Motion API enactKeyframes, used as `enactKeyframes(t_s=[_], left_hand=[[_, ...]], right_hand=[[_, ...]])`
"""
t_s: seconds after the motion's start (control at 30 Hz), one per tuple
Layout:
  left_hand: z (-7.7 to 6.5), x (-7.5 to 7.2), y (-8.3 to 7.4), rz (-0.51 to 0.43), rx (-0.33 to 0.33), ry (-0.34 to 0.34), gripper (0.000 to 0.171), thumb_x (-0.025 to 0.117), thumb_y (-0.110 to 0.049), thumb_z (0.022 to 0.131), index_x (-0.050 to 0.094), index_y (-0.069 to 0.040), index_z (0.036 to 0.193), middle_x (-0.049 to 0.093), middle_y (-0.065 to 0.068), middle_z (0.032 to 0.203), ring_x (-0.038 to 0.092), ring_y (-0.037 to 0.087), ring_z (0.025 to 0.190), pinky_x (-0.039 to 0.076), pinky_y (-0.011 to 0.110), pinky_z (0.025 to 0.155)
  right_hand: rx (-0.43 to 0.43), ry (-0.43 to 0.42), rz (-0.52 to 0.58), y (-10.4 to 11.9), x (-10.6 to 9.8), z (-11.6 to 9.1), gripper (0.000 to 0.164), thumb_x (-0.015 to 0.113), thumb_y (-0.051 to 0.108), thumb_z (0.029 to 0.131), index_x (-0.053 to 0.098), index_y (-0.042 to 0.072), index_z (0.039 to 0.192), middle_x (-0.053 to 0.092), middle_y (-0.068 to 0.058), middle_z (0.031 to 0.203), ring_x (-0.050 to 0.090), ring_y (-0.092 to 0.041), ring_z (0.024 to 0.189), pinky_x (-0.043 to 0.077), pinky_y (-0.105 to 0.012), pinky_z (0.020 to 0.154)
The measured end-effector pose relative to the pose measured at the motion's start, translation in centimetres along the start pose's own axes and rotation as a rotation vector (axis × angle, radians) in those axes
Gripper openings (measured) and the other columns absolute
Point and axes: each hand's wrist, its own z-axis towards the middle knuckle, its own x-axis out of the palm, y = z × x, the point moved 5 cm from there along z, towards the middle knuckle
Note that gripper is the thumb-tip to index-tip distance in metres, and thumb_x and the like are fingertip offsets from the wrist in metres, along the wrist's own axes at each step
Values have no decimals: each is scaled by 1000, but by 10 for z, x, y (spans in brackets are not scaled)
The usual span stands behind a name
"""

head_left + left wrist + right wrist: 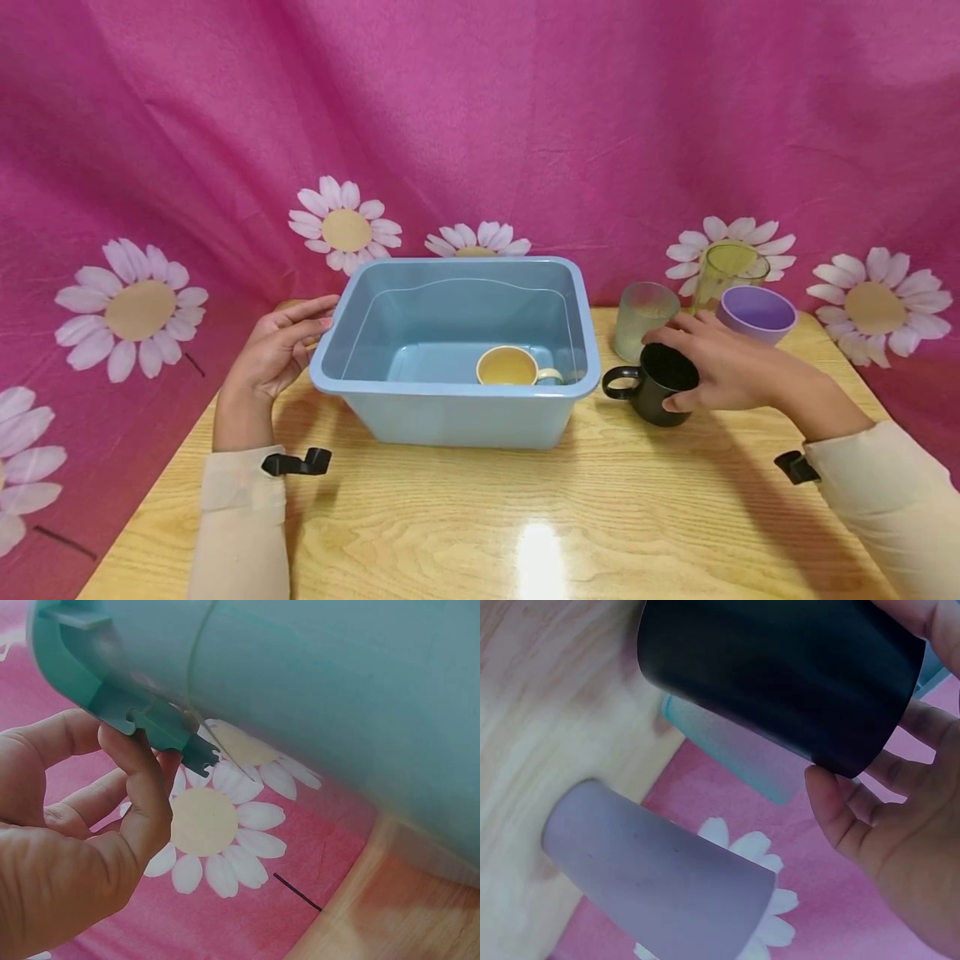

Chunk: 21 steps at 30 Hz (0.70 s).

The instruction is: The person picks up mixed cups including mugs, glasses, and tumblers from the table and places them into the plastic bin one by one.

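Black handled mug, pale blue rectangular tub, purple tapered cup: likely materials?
Black handled mug: probably ceramic, possibly coated metal; smooth, satin-looking dark wall.
Pale blue rectangular tub: very likely moulded plastic; smooth, slight sheen, hollow folded-over rim in the left wrist view.
Purple tapered cup: probably plastic; opaque, fairly matte wall, though painted ceramic can't be ruled out.

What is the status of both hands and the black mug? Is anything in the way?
Left hand touching blue tub. Right hand gripping black mug near its rim. Nothing visible between mug and tub.
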Motion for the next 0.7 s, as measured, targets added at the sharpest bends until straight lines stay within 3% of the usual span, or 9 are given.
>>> enactKeyframes(t_s=[0.23, 0.5, 0.7], left_hand=[[0, 1, -2, -4, 15, 19, 31, 58, 9, 99, 76, -6, 119, 77, 6, 104, 75, 16, 89, 62, 30, 78], [0, -1, -2, -5, 8, 10, 31, 60, 8, 99, 75, -6, 122, 77, 5, 102, 75, 14, 86, 59, 17, 64], [0, -1, -1, -2, 20, 15, 30, 59, 8, 99, 76, -6, 120, 77, 5, 103, 75, 14, 89, 62, 27, 76]], right_hand=[[-30, -16, -12, 4, -17, 0, 72, 92, 42, 71, 62, 15, 131, 58, -8, 122, 51, -31, 110, 44, -51, 93], [6, -18, -22, 4, -35, 4, 73, 92, 41, 70, 61, 17, 132, 56, -5, 118, 50, -25, 107, 50, -44, 83], [-12, -61, -19, 5, -57, 6, 75, 94, 38, 67, 62, 15, 131, 57, -7, 123, 49, -27, 106, 47, -45, 80]])
